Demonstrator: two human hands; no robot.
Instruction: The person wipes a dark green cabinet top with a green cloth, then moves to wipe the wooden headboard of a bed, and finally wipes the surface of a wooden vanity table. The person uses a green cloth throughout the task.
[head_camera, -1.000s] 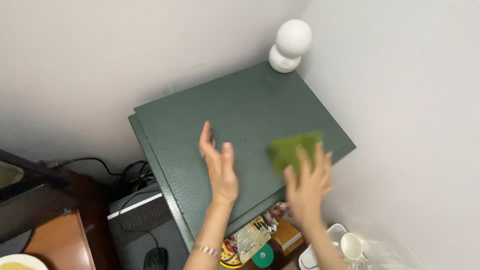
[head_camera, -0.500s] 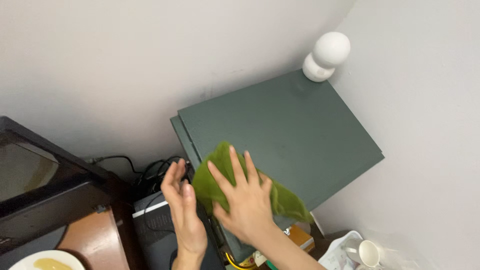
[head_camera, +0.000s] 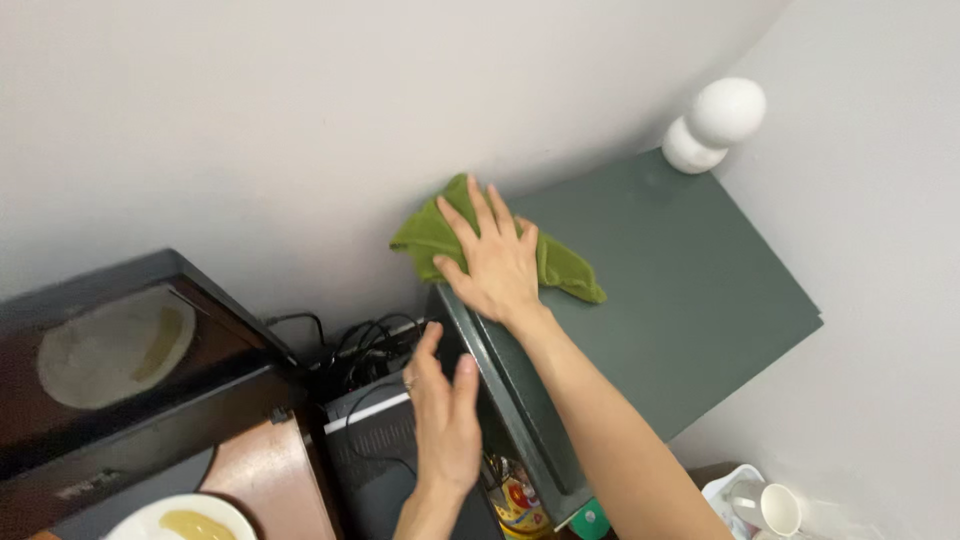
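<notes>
In the head view the right hand (head_camera: 492, 262) lay flat on a green cloth (head_camera: 556, 266), fingers spread and pressing it down rather than gripping it; the cloth sat at the far left corner of the dark green cabinet top (head_camera: 690, 290), against the wall, one end spilling past that corner and the other trailing toward the middle of the top; the left hand (head_camera: 445, 420) hovered beside the cabinet's left edge, fingers straight and together, thumb apart, holding nothing and touching nothing that could be made out; below it sat a black box with a pale strip (head_camera: 375, 440) and a tangle of black cables (head_camera: 365, 345) against the wall; a white two-ball lamp (head_camera: 712, 122) stood at the far right corner of the top; a dark glass-fronted appliance (head_camera: 110, 370) stood well off to the left, a white plate (head_camera: 180, 520) at the lower edge, a white mug (head_camera: 775, 508) at the lower right below the cabinet. As a judgement, the wiping had reached the far left corner; whether the rest of the top was already wiped could not be told, since it showed no mark either way.
</notes>
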